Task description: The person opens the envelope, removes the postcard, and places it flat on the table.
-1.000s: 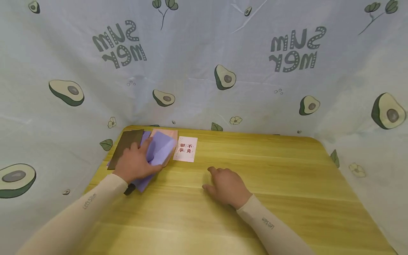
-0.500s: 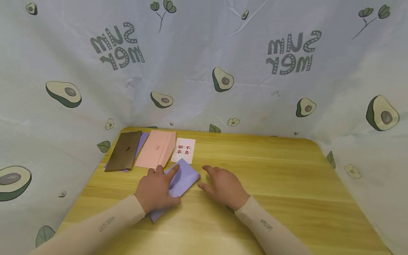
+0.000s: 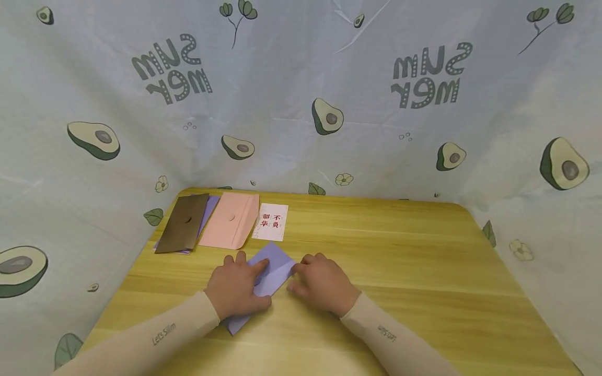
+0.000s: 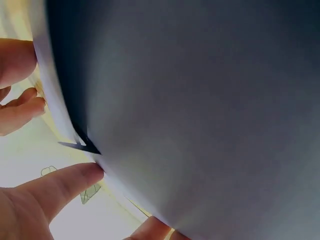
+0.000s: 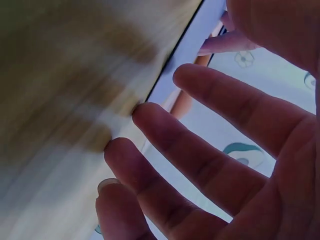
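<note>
A purple envelope (image 3: 277, 258) lies slanted above the front middle of the wooden table, partly covered by my left hand (image 3: 235, 286). That hand holds it from above, thumb by the near edge and index finger laid on its face. In the left wrist view the envelope (image 4: 200, 125) fills most of the picture, with a small notch at its edge. My right hand (image 3: 324, 282) is at the envelope's right corner, index fingertip at the edge. Its fingers are loosely extended in the right wrist view, close to the envelope's edge (image 5: 182, 55); whether they pinch it is unclear.
At the table's (image 3: 400, 250) back left lie a dark brown envelope (image 3: 181, 224), with purple paper (image 3: 210, 206) showing under it, and a pink envelope (image 3: 230, 219). Beside them is a white card (image 3: 270, 222) with red characters. A patterned curtain (image 3: 282, 78) borders the table.
My left hand has brought the purple envelope from the pile at the back left toward the front middle, uncovering the pink envelope. The right hand has shifted slightly left to the envelope's corner.
</note>
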`<state>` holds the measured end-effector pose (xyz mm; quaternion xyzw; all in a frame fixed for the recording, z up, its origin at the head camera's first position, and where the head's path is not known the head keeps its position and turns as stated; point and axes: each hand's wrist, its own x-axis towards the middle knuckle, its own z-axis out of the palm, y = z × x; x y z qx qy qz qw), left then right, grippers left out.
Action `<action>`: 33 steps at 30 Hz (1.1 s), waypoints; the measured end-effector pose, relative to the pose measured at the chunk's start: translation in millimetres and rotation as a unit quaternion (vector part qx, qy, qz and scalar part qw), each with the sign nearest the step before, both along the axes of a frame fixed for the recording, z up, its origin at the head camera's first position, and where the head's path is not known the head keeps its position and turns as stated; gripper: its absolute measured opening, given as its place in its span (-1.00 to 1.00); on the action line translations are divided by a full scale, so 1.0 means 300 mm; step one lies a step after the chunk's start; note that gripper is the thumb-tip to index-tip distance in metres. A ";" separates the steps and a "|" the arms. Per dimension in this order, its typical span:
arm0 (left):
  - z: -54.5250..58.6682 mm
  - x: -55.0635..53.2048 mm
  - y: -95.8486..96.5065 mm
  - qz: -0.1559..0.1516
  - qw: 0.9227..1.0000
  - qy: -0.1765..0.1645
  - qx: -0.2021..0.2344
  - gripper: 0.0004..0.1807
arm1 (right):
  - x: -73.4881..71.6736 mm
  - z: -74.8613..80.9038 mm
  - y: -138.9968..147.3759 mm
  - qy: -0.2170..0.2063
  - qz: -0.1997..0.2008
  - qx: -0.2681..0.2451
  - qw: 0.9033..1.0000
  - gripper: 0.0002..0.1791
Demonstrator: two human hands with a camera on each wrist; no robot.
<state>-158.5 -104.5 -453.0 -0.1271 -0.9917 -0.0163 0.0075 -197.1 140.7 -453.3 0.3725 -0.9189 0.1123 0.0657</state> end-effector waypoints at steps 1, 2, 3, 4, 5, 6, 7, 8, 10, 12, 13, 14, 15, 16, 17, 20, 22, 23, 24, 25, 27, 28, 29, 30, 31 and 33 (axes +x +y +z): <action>0.001 0.000 -0.002 -0.001 1.000 -0.003 -0.002 -0.07 | 0.002 -0.002 -0.002 0.003 0.003 0.002 1.000 -0.65; 0.002 0.000 -0.003 -0.001 1.000 -0.005 0.000 -0.08 | 0.003 -0.005 -0.003 0.005 0.005 0.003 1.000 -0.65; 0.002 0.000 -0.005 0.000 1.000 -0.007 -0.001 -0.08 | 0.003 -0.008 -0.004 0.007 0.007 0.005 1.000 -0.65; 0.002 0.000 -0.006 0.000 1.000 -0.009 0.002 -0.08 | 0.003 -0.011 -0.005 0.009 0.008 0.007 1.000 -0.64; 0.003 -0.001 -0.007 0.000 1.000 -0.011 0.003 -0.09 | 0.001 -0.014 -0.006 0.012 0.009 0.010 1.000 -0.62; 0.003 -0.001 -0.009 -0.001 1.000 -0.012 0.004 -0.09 | 0.000 -0.016 -0.007 0.013 0.011 0.012 1.000 -0.59; 0.005 -0.001 -0.010 -0.001 1.000 -0.015 0.007 -0.09 | 0.000 -0.017 -0.008 0.015 0.013 0.014 1.000 -0.57; 0.006 0.000 -0.012 -0.002 1.000 -0.019 0.012 -0.09 | 0.000 -0.018 -0.009 0.015 0.015 0.017 1.000 -0.55; 0.012 0.005 -0.015 -0.008 0.999 -0.032 0.025 -0.08 | 0.001 -0.018 -0.011 0.015 0.017 0.022 1.000 -0.52; 0.017 0.011 -0.014 -0.016 0.998 -0.043 0.041 -0.06 | 0.001 -0.019 -0.012 0.010 0.015 0.024 1.000 -0.51; 0.018 0.014 -0.013 -0.020 0.997 -0.048 0.051 -0.05 | 0.001 -0.020 -0.011 0.007 0.014 0.024 1.000 -0.51; 0.017 0.018 -0.011 -0.024 0.996 -0.053 0.061 -0.04 | 0.001 -0.021 -0.009 0.005 0.011 0.026 1.000 -0.51; 0.017 0.021 -0.008 -0.028 0.996 -0.056 0.069 -0.03 | 0.000 -0.022 -0.008 0.002 0.008 0.026 1.000 -0.51; 0.014 0.022 -0.005 -0.030 0.995 -0.055 0.075 -0.03 | -0.001 -0.023 -0.006 0.000 0.006 0.027 1.000 -0.51; 0.011 0.024 -0.003 -0.032 0.995 -0.054 0.080 -0.03 | -0.003 -0.024 -0.005 -0.002 0.004 0.026 1.000 -0.50; 0.002 0.029 0.000 -0.032 0.994 -0.051 0.088 -0.02 | -0.006 -0.023 -0.002 -0.002 0.001 0.028 1.000 -0.48; -0.002 0.034 0.000 -0.032 0.994 -0.046 0.089 -0.02 | -0.008 -0.023 -0.002 -0.003 0.001 0.028 1.000 -0.45; -0.003 0.038 0.000 -0.033 0.994 -0.044 0.090 -0.02 | -0.008 -0.022 -0.002 -0.005 0.001 0.029 1.000 -0.43; -0.003 0.042 0.000 -0.035 0.994 -0.043 0.092 -0.02 | -0.009 -0.022 -0.001 -0.005 0.002 0.030 1.000 -0.42; -0.002 0.046 -0.001 -0.036 0.994 -0.044 0.094 -0.02 | -0.010 -0.022 -0.001 -0.006 0.002 0.032 0.999 -0.40; 0.002 0.053 -0.002 -0.042 0.993 -0.047 0.096 -0.03 | -0.011 -0.021 -0.001 -0.007 0.001 0.037 0.999 -0.37; 0.006 0.055 -0.002 -0.045 0.993 -0.051 0.098 -0.02 | -0.011 -0.020 -0.001 -0.008 0.000 0.039 0.999 -0.36; 0.011 0.058 -0.002 -0.048 0.992 -0.056 0.101 -0.01 | -0.012 -0.020 0.000 -0.009 -0.001 0.041 0.999 -0.36; 0.017 0.059 -0.004 -0.050 0.992 -0.060 0.101 0.01 | -0.012 -0.019 0.001 -0.011 -0.002 0.041 0.999 -0.36; 0.022 0.057 -0.006 -0.055 0.992 -0.062 0.099 0.03 | -0.013 -0.019 0.002 -0.013 -0.002 0.041 0.999 -0.36; 0.034 0.049 -0.014 -0.070 0.991 -0.064 0.099 0.08 | -0.014 -0.018 0.004 -0.018 -0.001 0.039 0.999 -0.36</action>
